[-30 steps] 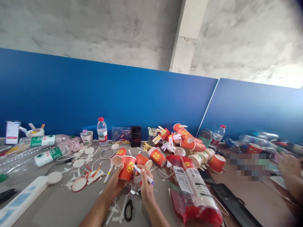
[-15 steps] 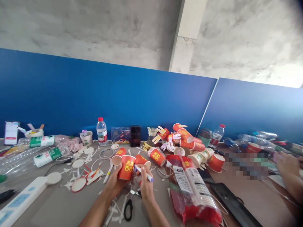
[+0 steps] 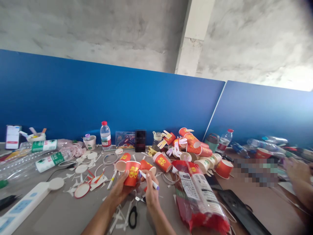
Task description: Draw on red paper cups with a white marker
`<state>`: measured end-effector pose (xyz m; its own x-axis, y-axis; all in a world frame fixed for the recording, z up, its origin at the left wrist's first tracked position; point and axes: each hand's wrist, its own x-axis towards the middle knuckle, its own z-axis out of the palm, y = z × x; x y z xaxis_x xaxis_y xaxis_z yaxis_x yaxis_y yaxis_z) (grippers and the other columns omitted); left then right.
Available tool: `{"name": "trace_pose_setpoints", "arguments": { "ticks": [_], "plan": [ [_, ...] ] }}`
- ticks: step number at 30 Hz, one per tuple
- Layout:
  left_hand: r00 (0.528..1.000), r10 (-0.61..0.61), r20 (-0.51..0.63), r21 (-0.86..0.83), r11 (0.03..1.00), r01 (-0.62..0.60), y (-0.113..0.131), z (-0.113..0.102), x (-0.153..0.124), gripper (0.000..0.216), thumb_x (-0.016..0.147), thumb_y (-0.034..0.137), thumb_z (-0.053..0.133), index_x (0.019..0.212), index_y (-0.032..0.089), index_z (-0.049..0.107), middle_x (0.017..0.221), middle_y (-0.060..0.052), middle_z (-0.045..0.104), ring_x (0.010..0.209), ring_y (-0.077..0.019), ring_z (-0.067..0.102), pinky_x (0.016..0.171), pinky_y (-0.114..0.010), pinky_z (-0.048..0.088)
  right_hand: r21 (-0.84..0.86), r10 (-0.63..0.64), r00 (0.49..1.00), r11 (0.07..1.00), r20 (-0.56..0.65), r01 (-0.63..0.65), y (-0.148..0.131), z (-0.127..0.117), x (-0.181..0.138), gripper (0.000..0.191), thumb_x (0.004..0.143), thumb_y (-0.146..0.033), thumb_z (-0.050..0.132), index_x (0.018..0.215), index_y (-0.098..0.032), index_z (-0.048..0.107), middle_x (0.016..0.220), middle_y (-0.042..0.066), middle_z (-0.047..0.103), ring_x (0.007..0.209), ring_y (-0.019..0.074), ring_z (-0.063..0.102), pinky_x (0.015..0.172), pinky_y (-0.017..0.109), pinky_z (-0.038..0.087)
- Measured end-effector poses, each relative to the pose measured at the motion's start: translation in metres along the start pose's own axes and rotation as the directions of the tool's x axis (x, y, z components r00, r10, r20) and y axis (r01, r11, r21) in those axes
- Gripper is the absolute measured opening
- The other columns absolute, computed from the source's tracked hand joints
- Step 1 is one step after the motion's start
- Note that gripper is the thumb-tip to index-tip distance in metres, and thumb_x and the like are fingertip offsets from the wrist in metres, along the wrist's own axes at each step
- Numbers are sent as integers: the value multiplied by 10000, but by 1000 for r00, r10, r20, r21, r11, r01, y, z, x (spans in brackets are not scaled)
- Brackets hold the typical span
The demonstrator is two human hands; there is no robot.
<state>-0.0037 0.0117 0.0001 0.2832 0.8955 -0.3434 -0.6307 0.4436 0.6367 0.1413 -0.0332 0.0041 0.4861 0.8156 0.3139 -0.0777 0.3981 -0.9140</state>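
Observation:
My left hand (image 3: 120, 186) is wrapped round a red paper cup (image 3: 132, 174) with gold characters, its wide rim facing up. In my right hand (image 3: 152, 189) is a white marker pen (image 3: 149, 179) with purple ends, its tip close to the cup's right side; I cannot tell if it touches. Two more red cups lie just behind, one at the left (image 3: 123, 162) and one at the right (image 3: 148, 166). Below the hands, scissors (image 3: 133, 215) with black handles lie among white paper strips (image 3: 117, 219). Another marker (image 3: 112, 179) rests left of the held cup.
A stack of red cups (image 3: 162, 162) lies behind, beside a heap of cups (image 3: 193, 147) with paper ears. The red plastic bag (image 3: 200, 199) of cups is at the right. Paper scraps (image 3: 81, 190) and a power strip (image 3: 26, 204) occupy the left. A co-worker's hand (image 3: 297, 173) shows far right.
Both hands keep the same hold on the cup and the marker. The view has shifted very slightly; nothing else has visibly moved.

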Motion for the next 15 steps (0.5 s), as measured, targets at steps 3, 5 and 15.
{"name": "trace_pose_setpoints", "arguments": {
  "ticks": [3, 5, 15],
  "plan": [
    [1000, -3, -10, -16, 1000, 3, 2, 4, -2, 276, 1100, 262, 729, 1346, 138, 756, 999, -153, 911, 817, -298, 897, 809, -400, 743, -3, -10, 999, 1000, 36, 10, 0, 0, 1, 779, 952, -972, 655, 790, -230, 827, 670, 40, 695, 667, 239, 640, 671, 354, 522],
    [1000, 2, -26, -29, 1000, -3, 4, 9, -6, 295, 1121, 269, 684, 1377, 134, 745, 978, -147, 908, 774, -289, 883, 806, -406, 740, -18, 3, 999, 1000, 46, -2, 0, 0, 1, 772, 948, -971, 654, 792, -235, 827, 661, 29, 684, 663, 235, 633, 672, 350, 517],
    [998, -56, -22, -56, 997, 55, 10, 21, -16, 430, 1191, 314, 548, 1536, 86, 664, 987, -168, 918, 819, -329, 906, 820, -444, 744, -43, 20, 999, 999, -30, -21, 0, 2, 1, 799, 931, -997, 631, 767, -234, 804, 665, 25, 686, 669, 229, 627, 657, 340, 502]
  ]
}}
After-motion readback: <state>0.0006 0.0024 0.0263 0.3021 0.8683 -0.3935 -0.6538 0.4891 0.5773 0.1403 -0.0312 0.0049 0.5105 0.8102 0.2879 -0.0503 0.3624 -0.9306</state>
